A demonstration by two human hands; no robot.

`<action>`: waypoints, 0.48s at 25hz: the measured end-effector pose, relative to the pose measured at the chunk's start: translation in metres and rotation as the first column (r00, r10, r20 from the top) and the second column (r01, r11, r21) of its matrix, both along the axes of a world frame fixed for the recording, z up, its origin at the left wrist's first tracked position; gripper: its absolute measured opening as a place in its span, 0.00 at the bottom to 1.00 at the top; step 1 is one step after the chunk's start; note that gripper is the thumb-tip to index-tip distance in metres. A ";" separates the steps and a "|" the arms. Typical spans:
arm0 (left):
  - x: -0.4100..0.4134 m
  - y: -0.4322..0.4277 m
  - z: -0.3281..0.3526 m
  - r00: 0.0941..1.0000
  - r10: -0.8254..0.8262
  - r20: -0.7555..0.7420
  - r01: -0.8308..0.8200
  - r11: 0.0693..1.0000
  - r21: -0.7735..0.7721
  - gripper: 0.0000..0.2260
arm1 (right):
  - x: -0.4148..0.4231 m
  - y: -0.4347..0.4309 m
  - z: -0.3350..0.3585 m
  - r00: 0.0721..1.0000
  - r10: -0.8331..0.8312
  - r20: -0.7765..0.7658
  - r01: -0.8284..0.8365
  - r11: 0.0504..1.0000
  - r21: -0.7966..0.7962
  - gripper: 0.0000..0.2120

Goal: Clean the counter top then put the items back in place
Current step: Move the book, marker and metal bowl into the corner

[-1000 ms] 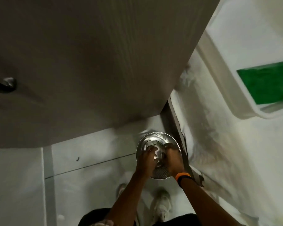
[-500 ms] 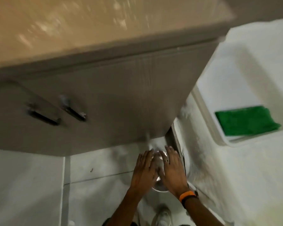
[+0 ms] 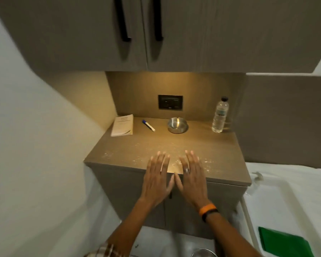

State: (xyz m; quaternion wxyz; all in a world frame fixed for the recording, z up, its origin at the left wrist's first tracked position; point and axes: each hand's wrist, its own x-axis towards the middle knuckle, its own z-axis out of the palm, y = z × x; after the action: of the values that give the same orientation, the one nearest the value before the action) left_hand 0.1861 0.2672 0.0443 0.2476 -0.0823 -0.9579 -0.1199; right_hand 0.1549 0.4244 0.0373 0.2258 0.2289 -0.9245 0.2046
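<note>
Counter [image 3: 202, 145]: brown wood-grain top, lit from under the wall cabinets; pale crumbs or powder are scattered across the front half.
Left hand [image 3: 157, 179]: held flat, palm down, fingers spread and empty, over the counter's front edge.
Right hand [image 3: 192, 179]: likewise flat and empty, fingers spread; a ring is seen on one finger, an orange-and-black band on the wrist. The thumbs of both hands nearly meet; contact cannot be told.
Booklet [image 3: 122, 125]: laid flat in the back left corner, against the side wall.
Marker [image 3: 148, 125]: laid at a slant just right of the booklet, blue cap toward the back.
Metal bowl [image 3: 177, 125]: set upright near the back, below the dark wall socket [image 3: 170, 102].
Water bottle [image 3: 220, 115]: stood upright at the back right, black cap on.
Green cloth [image 3: 283, 242]: seen in a white tray at lower right, well apart from the counter.
</note>
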 end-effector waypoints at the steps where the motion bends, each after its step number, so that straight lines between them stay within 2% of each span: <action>1: -0.012 -0.013 0.018 1.000 0.026 -0.014 -0.027 0.999 -0.032 0.33 | -0.015 -0.011 0.018 1.000 0.004 -0.027 -0.004 1.000 0.005 0.30; 6: -0.065 -0.071 0.058 0.991 0.129 -0.020 -0.130 0.986 -0.105 0.33 | -0.069 -0.070 0.067 0.995 -0.014 -0.100 0.020 0.998 0.062 0.32; 12: -0.132 -0.159 0.040 0.986 0.164 0.008 -0.163 0.983 -0.081 0.35 | -0.142 -0.151 0.049 0.999 -0.018 -0.045 0.022 0.996 0.091 0.35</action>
State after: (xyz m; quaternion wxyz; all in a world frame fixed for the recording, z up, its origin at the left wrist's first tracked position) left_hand 0.0536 0.1080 0.0840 0.2462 -0.0124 -0.9672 -0.0611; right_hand 0.0129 0.2735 0.0862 0.2373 0.2343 -0.9300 0.1547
